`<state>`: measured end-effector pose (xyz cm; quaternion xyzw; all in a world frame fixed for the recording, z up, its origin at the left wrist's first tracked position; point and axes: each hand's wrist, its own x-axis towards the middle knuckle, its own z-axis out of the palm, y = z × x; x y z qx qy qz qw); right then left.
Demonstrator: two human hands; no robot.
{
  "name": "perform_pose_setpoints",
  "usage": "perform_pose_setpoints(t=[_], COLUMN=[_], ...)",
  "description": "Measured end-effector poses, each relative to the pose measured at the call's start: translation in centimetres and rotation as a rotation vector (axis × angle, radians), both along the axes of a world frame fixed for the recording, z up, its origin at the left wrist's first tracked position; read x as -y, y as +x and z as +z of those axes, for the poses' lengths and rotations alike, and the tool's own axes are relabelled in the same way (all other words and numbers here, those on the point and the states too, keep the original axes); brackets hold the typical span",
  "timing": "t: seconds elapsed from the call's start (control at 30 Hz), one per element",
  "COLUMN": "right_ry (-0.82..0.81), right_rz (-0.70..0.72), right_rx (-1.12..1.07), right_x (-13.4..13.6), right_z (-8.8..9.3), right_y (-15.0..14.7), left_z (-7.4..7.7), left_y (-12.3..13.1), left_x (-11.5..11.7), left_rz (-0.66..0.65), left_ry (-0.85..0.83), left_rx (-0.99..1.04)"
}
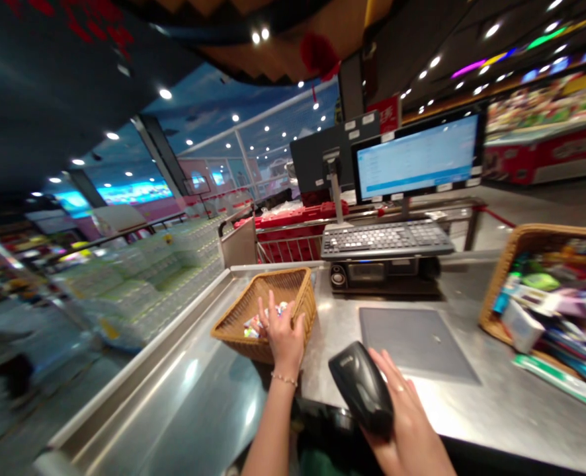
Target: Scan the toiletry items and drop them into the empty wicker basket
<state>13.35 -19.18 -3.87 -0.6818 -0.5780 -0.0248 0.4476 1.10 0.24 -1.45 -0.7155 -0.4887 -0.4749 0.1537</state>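
My left hand point(282, 332), with a thin bracelet at the wrist, is over the near side of a brown woven basket point(233, 322). Its fingers are spread and nothing shows in them. Small colourful wrapped items point(251, 326) lie at the bottom of the basket, partly covered by the fingers. In front of my body, my right hand point(406, 413) is wrapped around a black handheld barcode scanner point(360, 380). The scanner's head points up and to the left, above the counter's near edge. A ring sits on one right finger.
A keyboard point(387, 239) stands raised on the metal counter point(333, 344), with a lit monitor point(418, 158) behind it. A grey mat point(415, 340) lies in front. At right, another woven basket point(496, 291) holds many packaged goods. A shopping cart point(293, 246) stands beyond the counter.
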Motion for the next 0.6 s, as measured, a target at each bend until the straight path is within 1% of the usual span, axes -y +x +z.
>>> perform_pose_setpoints(t=[0.23,0.6], right_ry=[0.011,0.035], right_rz=[-0.004,-0.044], right_rx=[-0.024,-0.040], right_x=[0.2,0.9], right_z=[-0.4,-0.5], right_y=[0.6,1.9], left_z=[0.1,-0.4], left_y=[1.6,3.7], left_x=[0.7,1.2], left_rz=[-0.071,-0.128], left_ry=[0.026,-0.009], left_rx=[-0.019,-0.032])
